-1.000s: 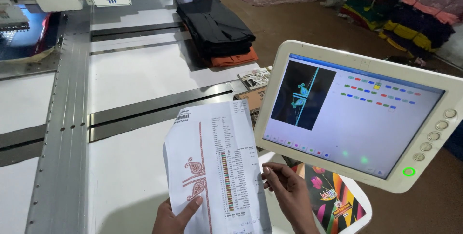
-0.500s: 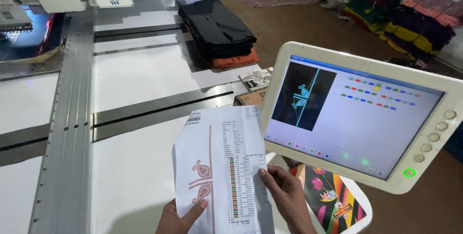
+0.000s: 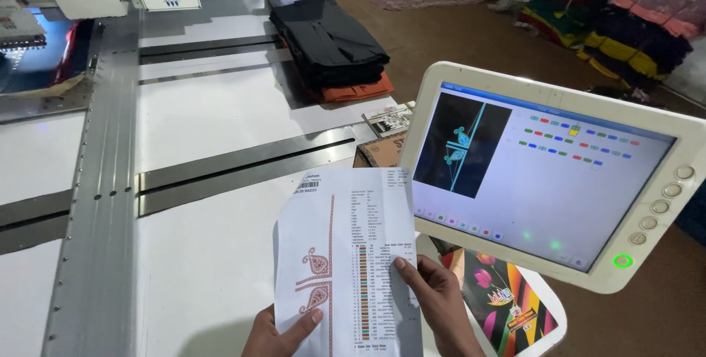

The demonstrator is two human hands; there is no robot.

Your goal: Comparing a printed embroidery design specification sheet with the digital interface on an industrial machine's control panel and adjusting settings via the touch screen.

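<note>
White paper sheet [image 3: 346, 254], printed with a red paisley motif and a colour chart, stands upright at the near edge over the white table [image 3: 213, 114], pinched by the left hand [image 3: 283, 331] and right hand [image 3: 434, 302], fingers closed on it, just left of the lit screen [image 3: 544, 173].

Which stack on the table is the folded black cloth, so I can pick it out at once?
Start at the white machine table and follow it to its far right edge, beyond the tilted control screen. The folded black cloth lies there, stacked on an orange piece. It is the only dark fabric on the table; the other fabric piles sit on the floor.
</note>
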